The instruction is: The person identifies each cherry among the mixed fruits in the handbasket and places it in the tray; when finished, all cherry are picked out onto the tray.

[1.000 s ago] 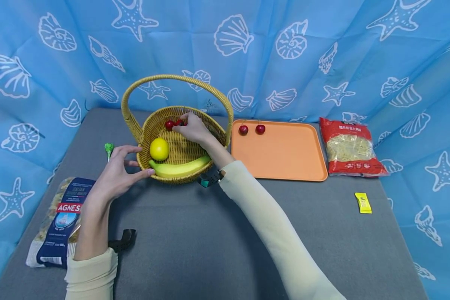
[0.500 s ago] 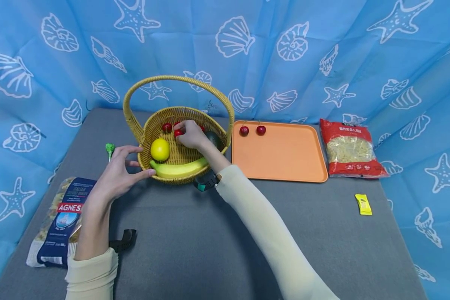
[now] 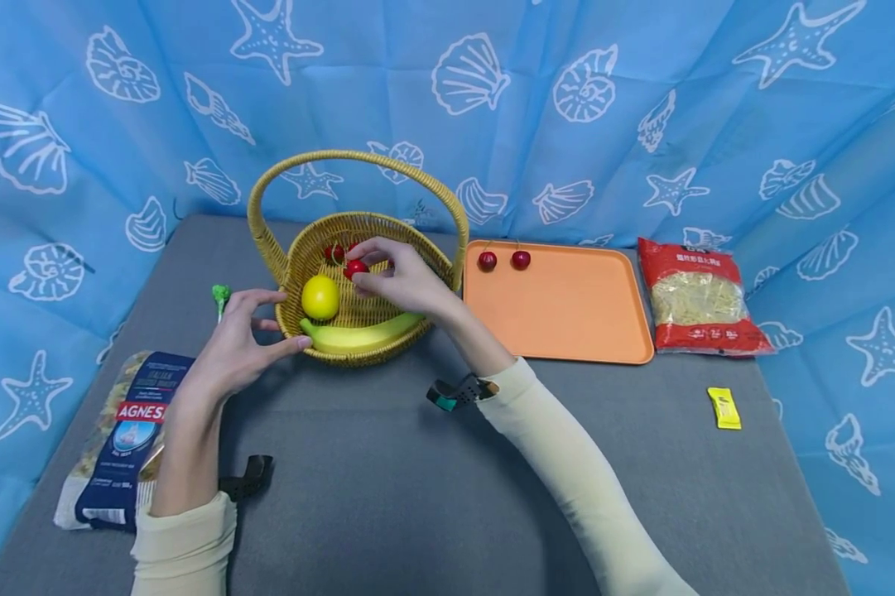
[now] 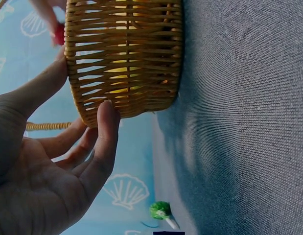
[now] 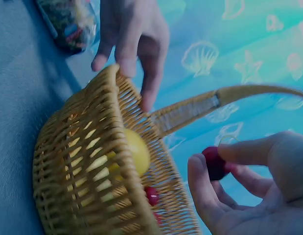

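Observation:
A wicker basket with a tall arched handle stands at the back. My left hand grips its left rim, the thumb at the front edge and the fingers against the outer weave. My right hand pinches a red cherry by thumb and fingertips; the right wrist view shows it raised beside the basket's opening. Inside lie a round yellow fruit, a banana along the near side and more cherries at the back. The right hand hides part of the basket's inside.
An orange tray to the right bears two cherries at its back left. Beyond it lies a red pasta bag, with a small yellow packet nearer. A blue pasta bag and a broccoli-like green piece are at left.
My right hand, first deep at the back of the basket, has come up and nearer with a cherry between its fingertips. My left hand stays on the rim.

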Action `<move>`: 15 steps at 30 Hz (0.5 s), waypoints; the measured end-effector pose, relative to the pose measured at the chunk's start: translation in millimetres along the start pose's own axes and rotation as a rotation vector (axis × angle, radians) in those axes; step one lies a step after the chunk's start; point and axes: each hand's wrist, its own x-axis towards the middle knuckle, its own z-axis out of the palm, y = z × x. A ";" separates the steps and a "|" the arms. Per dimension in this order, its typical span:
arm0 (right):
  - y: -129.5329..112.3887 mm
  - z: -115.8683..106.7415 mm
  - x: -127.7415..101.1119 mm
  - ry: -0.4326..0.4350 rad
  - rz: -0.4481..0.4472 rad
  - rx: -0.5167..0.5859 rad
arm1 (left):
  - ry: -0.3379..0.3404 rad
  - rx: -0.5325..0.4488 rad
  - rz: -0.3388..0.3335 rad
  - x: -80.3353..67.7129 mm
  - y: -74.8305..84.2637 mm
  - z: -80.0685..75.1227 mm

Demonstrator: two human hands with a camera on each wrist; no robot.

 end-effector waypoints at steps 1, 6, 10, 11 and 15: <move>-2.0 -3.3 -7.7 -0.008 -0.019 0.000 | -0.001 -0.003 -0.001 -0.2 0.2 0.1; -7.1 -23.3 -48.9 -0.040 -0.117 0.022 | -0.004 -0.005 0.006 -0.6 -0.3 0.0; -7.9 -42.0 -80.3 -0.076 -0.160 0.039 | -0.004 -0.002 0.013 -0.8 -0.6 -0.4; -7.4 -47.2 -87.4 -0.084 -0.165 0.041 | -0.003 -0.002 0.013 -0.9 -0.1 -0.4; -2.3 -71.6 -111.0 -0.073 -0.163 0.037 | 0.002 0.002 0.006 -0.3 1.3 0.7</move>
